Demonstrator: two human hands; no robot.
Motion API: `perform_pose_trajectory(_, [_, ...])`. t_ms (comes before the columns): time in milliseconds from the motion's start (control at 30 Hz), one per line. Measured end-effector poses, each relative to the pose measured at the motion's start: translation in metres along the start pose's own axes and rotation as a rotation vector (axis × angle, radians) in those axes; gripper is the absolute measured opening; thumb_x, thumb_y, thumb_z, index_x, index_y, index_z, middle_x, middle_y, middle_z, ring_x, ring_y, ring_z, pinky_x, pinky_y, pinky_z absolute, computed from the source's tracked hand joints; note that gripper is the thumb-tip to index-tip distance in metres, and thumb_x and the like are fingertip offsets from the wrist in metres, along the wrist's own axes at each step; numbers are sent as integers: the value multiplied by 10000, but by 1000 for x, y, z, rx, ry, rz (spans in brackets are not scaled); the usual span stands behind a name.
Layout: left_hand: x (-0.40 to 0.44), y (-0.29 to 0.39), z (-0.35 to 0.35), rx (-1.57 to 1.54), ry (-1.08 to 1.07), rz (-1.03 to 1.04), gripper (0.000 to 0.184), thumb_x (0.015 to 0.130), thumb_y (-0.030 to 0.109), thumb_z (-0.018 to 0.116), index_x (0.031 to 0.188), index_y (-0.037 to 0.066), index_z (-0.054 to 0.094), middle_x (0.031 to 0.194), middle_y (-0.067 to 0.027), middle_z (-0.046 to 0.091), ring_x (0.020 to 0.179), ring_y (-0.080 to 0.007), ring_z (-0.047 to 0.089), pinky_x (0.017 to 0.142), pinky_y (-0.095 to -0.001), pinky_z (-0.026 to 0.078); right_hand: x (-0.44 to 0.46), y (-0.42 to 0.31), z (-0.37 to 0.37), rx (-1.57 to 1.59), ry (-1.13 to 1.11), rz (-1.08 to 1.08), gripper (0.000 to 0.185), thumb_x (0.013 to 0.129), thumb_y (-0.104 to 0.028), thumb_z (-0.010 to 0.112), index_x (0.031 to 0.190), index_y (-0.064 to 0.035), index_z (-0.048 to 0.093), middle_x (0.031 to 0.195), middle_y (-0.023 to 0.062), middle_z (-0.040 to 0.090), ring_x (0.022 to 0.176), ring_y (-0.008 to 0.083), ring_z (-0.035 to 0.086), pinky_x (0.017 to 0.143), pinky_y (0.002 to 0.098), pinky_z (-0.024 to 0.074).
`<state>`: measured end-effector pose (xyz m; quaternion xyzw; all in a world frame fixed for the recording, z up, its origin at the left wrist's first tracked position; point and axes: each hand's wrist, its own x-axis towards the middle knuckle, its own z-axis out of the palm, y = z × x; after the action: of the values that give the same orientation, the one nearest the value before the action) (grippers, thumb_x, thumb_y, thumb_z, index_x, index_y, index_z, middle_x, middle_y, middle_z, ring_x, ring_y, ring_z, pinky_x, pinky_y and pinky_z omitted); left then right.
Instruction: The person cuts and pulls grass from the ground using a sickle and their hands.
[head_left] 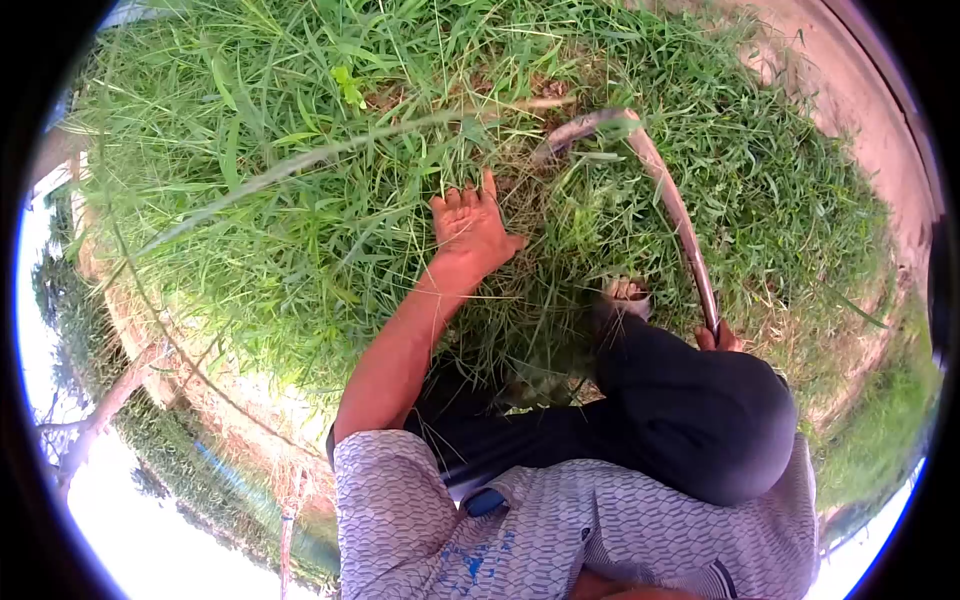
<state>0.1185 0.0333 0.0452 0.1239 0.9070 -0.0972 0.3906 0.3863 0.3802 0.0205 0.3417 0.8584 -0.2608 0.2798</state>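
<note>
Reaching forward into tall green grass [340,240], my left hand [470,228] has its fingers apart and its thumb out to the right. The fingertips touch the grass blades. My right hand [720,338], partly hidden behind my right knee, is closed around the lower end of a long, curved brown tool [672,195]. This tool rises from the hand and bends left at the top, where its end lies low in the grass, right of and ahead of my left hand.
Dark trousers [700,410] cover my bent legs, with one foot [628,292] in the grass. A bare dirt strip [850,110] runs along the upper right. Dry straw-coloured ground [240,400] and a branch [110,400] are at the left. Long blurred stems cross the upper left.
</note>
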Motion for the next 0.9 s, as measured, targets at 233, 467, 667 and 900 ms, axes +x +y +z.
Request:
perform_pose_trajectory(233, [25, -30, 75, 346, 210, 244, 393, 784, 279, 638, 1025, -31, 644, 823, -128, 647, 688, -235, 632, 479, -407, 454, 28, -58, 13, 78, -17, -281, 413, 911, -409, 605, 1007, -12, 541, 713, 257, 604, 681, 388, 653, 573, 425, 474])
perform_pose_trajectory(467, [9, -30, 60, 194, 163, 388, 108, 728, 162, 653, 672, 74, 625, 665, -112, 639, 670, -274, 642, 584, -430, 454, -15, 20, -23, -76, -125, 38, 388, 896, -386, 607, 1011, -22, 541, 786, 225, 626, 673, 318, 653, 598, 426, 487])
perform_pose_trajectory(667, [-28, -56, 36, -110, 51, 328, 108, 711, 130, 615, 787, 54, 610, 657, -172, 619, 690, -346, 638, 593, -475, 441, 8, -44, 10, -38, -76, -245, 349, 897, -361, 602, 985, -29, 543, 786, 176, 624, 601, 263, 618, 550, 406, 461])
perform_pose_trajectory(900, [-100, -82, 34, -83, -187, 544, 192, 716, 129, 599, 883, 36, 580, 681, -162, 623, 682, -357, 641, 565, -453, 483, -12, 37, -22, -73, -143, -66, 353, 932, -385, 555, 947, -33, 544, 708, 135, 577, 538, 249, 534, 508, 390, 420])
